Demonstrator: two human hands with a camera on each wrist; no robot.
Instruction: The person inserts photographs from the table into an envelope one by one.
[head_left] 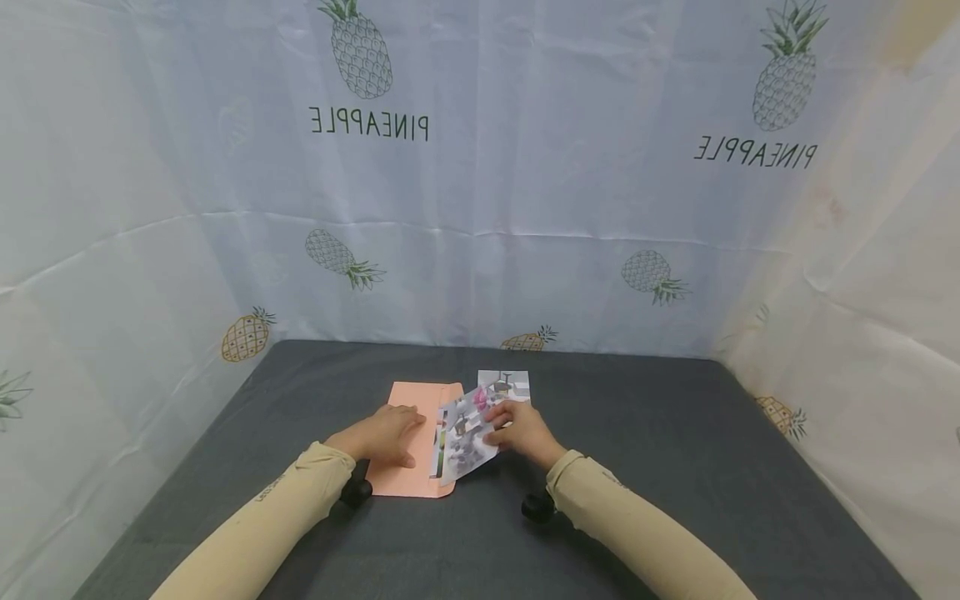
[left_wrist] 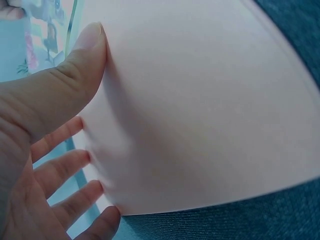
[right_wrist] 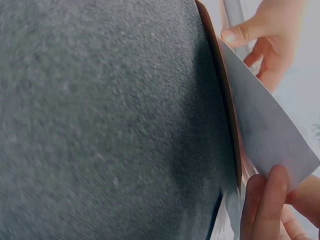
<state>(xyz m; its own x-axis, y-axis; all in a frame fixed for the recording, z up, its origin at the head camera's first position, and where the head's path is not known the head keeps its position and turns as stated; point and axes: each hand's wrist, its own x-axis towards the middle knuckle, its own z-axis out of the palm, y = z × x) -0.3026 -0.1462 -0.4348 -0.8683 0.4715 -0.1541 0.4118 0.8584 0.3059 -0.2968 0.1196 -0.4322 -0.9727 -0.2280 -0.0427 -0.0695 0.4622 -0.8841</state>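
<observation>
A peach-coloured paper envelope (head_left: 411, 398) lies on the dark table, its flap side to the right. My left hand (head_left: 384, 435) rests on it with fingers spread; in the left wrist view the thumb and fingertips touch the envelope's surface (left_wrist: 215, 110). My right hand (head_left: 523, 433) pinches a printed picture card (head_left: 463, 454) at its right edge. This card is tilted up, and its left edge lies over the envelope's opening. Its plain pale back (right_wrist: 272, 125) shows in the right wrist view. A second printed card (head_left: 517, 382) lies behind the right hand, partly covered.
Dark cloth covers the table (head_left: 637, 433). A white curtain (head_left: 525, 167) with pineapple prints hangs behind and along both sides. Dark wrist devices sit under each forearm, the right one (head_left: 537, 507) close to the tabletop.
</observation>
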